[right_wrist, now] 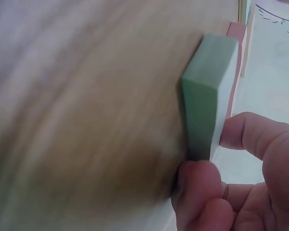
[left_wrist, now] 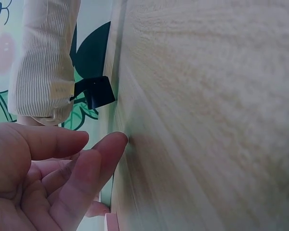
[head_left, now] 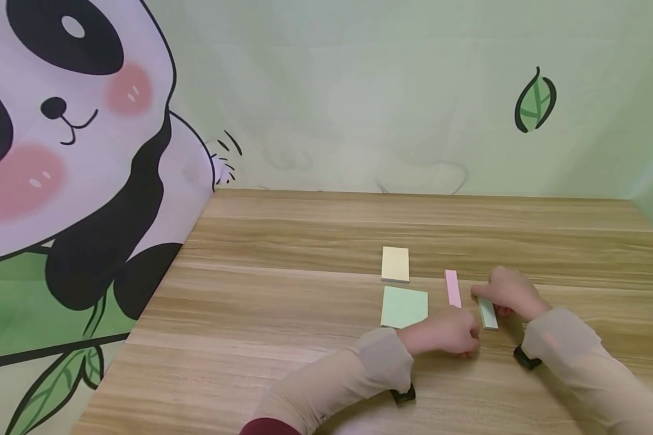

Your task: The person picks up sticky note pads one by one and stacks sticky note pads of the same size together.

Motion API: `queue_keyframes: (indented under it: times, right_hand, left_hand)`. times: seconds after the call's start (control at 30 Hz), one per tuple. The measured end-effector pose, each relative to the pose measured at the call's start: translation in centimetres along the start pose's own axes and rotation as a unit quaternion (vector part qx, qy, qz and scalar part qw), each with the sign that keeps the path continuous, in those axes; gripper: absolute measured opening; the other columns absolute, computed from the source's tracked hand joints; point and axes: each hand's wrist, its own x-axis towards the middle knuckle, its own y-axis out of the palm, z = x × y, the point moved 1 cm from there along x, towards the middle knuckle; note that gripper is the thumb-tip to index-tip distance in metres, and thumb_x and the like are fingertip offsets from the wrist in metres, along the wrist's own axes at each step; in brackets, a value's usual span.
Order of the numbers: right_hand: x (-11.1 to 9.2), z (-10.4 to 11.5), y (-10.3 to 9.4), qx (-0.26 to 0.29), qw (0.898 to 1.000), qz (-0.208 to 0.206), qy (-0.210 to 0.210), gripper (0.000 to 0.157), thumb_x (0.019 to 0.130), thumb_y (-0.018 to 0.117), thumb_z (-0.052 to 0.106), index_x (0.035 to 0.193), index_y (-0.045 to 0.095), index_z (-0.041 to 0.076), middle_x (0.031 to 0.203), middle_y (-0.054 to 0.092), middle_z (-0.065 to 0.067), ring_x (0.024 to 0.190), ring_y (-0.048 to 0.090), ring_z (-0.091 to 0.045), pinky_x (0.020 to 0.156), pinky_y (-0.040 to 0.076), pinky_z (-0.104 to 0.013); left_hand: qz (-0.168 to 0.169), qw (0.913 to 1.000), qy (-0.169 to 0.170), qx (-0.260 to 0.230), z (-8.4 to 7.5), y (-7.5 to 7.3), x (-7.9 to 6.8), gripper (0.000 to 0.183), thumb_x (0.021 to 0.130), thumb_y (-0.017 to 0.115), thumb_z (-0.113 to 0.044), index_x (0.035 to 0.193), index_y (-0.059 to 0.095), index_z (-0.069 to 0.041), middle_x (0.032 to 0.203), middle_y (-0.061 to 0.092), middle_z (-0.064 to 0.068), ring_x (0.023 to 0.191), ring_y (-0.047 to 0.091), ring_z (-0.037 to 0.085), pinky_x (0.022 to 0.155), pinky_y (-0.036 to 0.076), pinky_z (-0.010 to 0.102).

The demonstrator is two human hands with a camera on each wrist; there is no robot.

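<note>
My right hand [head_left: 514, 293] pinches a narrow pale green sticky note pad [head_left: 488, 314], which lies lengthwise on the table. In the right wrist view, the green pad [right_wrist: 202, 96] shows its thick side, with fingertips at its near end and along its face. My left hand [head_left: 451, 331] is just left of it, low over the table and holding nothing. The left wrist view shows loosely bent fingers [left_wrist: 111, 149] with a gap to the thumb. A narrow pink sticky note pad [head_left: 453, 287] lies beyond the left hand, which overlaps its near end in the head view.
A square light green sticky note pad [head_left: 402, 307] lies left of the pink one, partly behind the left wrist. Behind it is a small pale yellow pad [head_left: 395, 264]. The wooden table [head_left: 283, 302] reaches back to a wall with a panda picture [head_left: 87, 121].
</note>
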Motion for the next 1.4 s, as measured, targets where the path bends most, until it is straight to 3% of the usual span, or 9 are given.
queue_keyframes:
  times: [0.17, 0.4, 0.57, 0.77, 0.9, 1.17, 1.4]
  right_hand:
    - [0.2, -0.1, -0.1, -0.001, 1.0, 0.009, -0.002, 0.031, 0.075, 0.053, 0.03, 0.051, 0.042, 0.014, 0.038, 0.039, 0.006, 0.036, 0.039, -0.007, 0.038, 0.029, -0.019]
    - [0.8, 0.2, -0.6, 0.001, 1.0, 0.006, -0.022, 0.036, 0.078, 0.053, 0.028, 0.047, 0.039, 0.015, 0.037, 0.037, 0.007, 0.034, 0.037, -0.006, 0.036, 0.031, -0.017]
    - [1.1, 0.9, -1.1, -0.007, 0.999, 0.001, -0.045, 0.038, 0.08, 0.052, 0.029, 0.047, 0.04, 0.014, 0.037, 0.039, 0.006, 0.034, 0.037, -0.006, 0.037, 0.031, -0.019]
    - [1.3, 2.0, -1.3, 0.002, 0.999, 0.003, -0.042, 0.042, 0.081, 0.053, 0.032, 0.045, 0.039, 0.015, 0.037, 0.039, 0.006, 0.034, 0.036, -0.006, 0.037, 0.03, -0.019]
    - [1.3, 2.7, -1.3, 0.01, 0.999, 0.001, -0.045, 0.041, 0.08, 0.052, 0.03, 0.045, 0.037, 0.016, 0.037, 0.036, 0.007, 0.034, 0.033, -0.006, 0.038, 0.027, -0.019]
    - [1.7, 3.6, -1.0, 0.027, 0.999, 0.006, -0.044, 0.04, 0.081, 0.052, 0.029, 0.047, 0.035, 0.015, 0.037, 0.035, 0.006, 0.034, 0.032, -0.006, 0.038, 0.026, -0.019]
    - [2.1, 3.8, -0.7, 0.021, 0.999, 0.005, -0.043, 0.038, 0.081, 0.051, 0.03, 0.049, 0.04, 0.014, 0.039, 0.039, 0.005, 0.035, 0.034, -0.007, 0.038, 0.029, -0.019]
  left_hand:
    - [0.007, 1.0, 0.001, -0.003, 0.0, -0.2, -0.2, 0.02, 0.083, 0.056, -0.02, 0.064, 0.063, -0.019, 0.051, 0.058, -0.01, 0.046, 0.047, 0.0, 0.046, 0.036, 0.014]
    - [0.001, 0.9989, 0.028, 0.037, 0.0, 0.0, -0.3, 0.022, 0.084, 0.055, -0.023, 0.063, 0.063, -0.021, 0.05, 0.054, -0.013, 0.05, 0.047, -0.001, 0.047, 0.034, 0.012]
    - [0.006, 0.9974, 0.045, 0.056, -0.2, 0.2, -0.5, 0.024, 0.084, 0.054, -0.024, 0.062, 0.062, -0.021, 0.05, 0.054, -0.013, 0.05, 0.047, -0.001, 0.047, 0.034, 0.012]
    - [0.017, 0.9973, 0.048, 0.052, -0.3, 0.3, -0.9, 0.023, 0.085, 0.053, -0.024, 0.063, 0.062, -0.021, 0.052, 0.053, -0.014, 0.049, 0.045, -0.002, 0.047, 0.034, 0.012]
    - [0.01, 0.9958, 0.069, 0.059, -0.1, 0.3, -1.0, 0.018, 0.084, 0.055, -0.023, 0.069, 0.065, -0.021, 0.057, 0.053, -0.013, 0.052, 0.046, -0.001, 0.048, 0.034, 0.01]
    - [0.026, 0.9969, 0.065, 0.036, 0.5, 0.2, -1.8, 0.014, 0.084, 0.055, -0.022, 0.073, 0.064, -0.022, 0.058, 0.054, -0.013, 0.055, 0.047, -0.001, 0.05, 0.035, 0.011]
    - [0.004, 0.9987, 0.051, 0.003, 1.9, -0.4, -2.5, 0.012, 0.085, 0.055, -0.026, 0.077, 0.064, -0.024, 0.058, 0.054, -0.015, 0.053, 0.048, -0.003, 0.05, 0.037, 0.012]
